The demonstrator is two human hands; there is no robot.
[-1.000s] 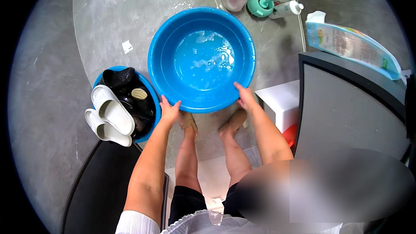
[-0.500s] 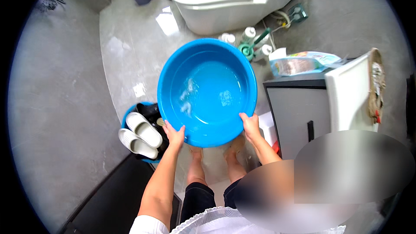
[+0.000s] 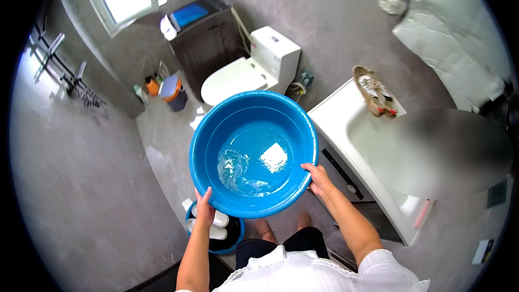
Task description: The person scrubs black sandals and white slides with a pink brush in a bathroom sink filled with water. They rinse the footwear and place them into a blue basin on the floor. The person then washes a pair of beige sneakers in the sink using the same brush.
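Observation:
I hold a large round blue basin [image 3: 298, 140] out in front of me, off the floor. Shallow clear water [image 3: 246, 159] ripples in its bottom, with bubbles toward the left and a bright reflection near the middle. My left hand [image 3: 204, 209] grips the near-left rim, thumb on top. On the right side of the rim, my right hand [image 3: 319, 178] is closed, its thumb over the edge; its fingers are partly hidden beneath. Below my left hand stands a smaller blue tub [image 3: 242, 232] with white slippers [image 3: 212, 231] and dark footwear in it.
Beyond the basin is a white toilet [image 3: 232, 81], beside a dark washing machine [image 3: 208, 43]. A lidded bucket [image 3: 174, 97] stands on the floor at the far left. To the right is a white sink [image 3: 335, 109] on a cabinet, with brown shoes [image 3: 374, 92] at its back edge.
My view has tilted up and turned, bringing the window, washing machine and sink into sight. The basin has been raised toward the sink's height, still in both hands, and its water ripples more.

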